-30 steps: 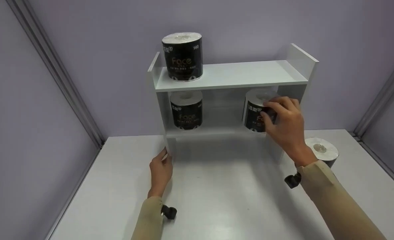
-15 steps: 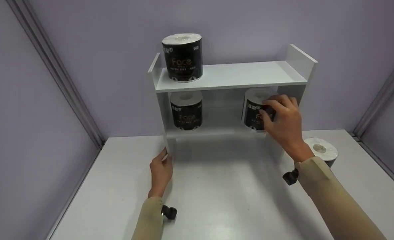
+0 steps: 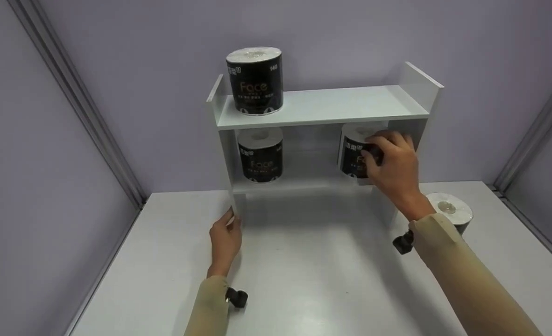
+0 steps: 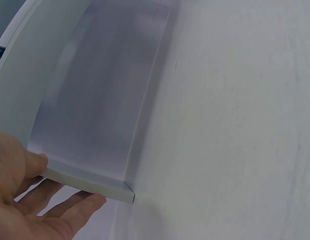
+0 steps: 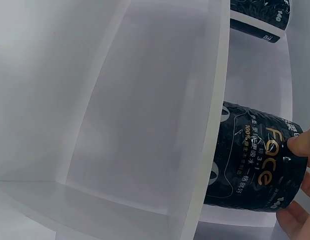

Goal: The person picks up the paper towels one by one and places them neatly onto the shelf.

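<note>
A white two-tier shelf rack [image 3: 332,106] stands on the table. My right hand [image 3: 396,169] grips the top of a black-wrapped toilet roll [image 3: 352,161] upright at the right of the lower tier. In the right wrist view, this roll [image 5: 255,162] has its base close to the tier's front edge, thumb on the label, fingers at its side. Low on the left, my left hand [image 3: 224,242] holds the rack's side panel [image 4: 89,184], thumb inside and fingers outside. Two matching rolls stand at the left: one roll [image 3: 256,86] on top, another roll [image 3: 262,161] below.
Another toilet roll [image 3: 449,210] stands on the white table [image 3: 294,284] right of the rack, partly behind my right forearm. A pale wall [image 3: 332,37] rises behind the rack, with side walls to the left and right.
My right hand has shifted slightly left and farther back, and the toilet roll it grips has moved a little the same way. My left hand has stayed in place on the side panel.
</note>
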Demonstrator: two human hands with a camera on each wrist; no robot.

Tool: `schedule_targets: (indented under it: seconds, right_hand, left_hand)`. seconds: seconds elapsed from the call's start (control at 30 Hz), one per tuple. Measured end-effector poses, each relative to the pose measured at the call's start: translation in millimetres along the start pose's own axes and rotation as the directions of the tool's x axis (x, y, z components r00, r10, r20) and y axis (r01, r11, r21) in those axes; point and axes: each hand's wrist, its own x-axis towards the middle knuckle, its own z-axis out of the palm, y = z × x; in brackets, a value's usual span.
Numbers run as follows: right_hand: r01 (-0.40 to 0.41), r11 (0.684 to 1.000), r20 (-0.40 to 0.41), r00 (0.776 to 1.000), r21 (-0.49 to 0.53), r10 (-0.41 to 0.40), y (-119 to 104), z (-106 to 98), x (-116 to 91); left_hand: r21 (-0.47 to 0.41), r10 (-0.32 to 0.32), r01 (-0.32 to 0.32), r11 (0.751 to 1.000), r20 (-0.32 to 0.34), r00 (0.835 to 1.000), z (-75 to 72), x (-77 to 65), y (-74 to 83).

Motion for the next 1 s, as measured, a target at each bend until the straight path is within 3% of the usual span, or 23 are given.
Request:
schedule_targets:
  seconds: [0.43,1.0]
  right_hand:
    - [-0.012,1.000,0.024,1.000,-0.001,0.012,-0.2,-5.1,0.6]
    - [0.042,0.999,0.056,0.998,-0.008,-0.041,-6.1,-25.3,-15.1]
  left_hand:
    - [0.007,0.004,-0.004,1.000,-0.008,1.000,1.5,0.6,0.0]
    - [-0.020,-0.012,0.012,1.000,0.007,1.000,1.5,0.1,-2.7]
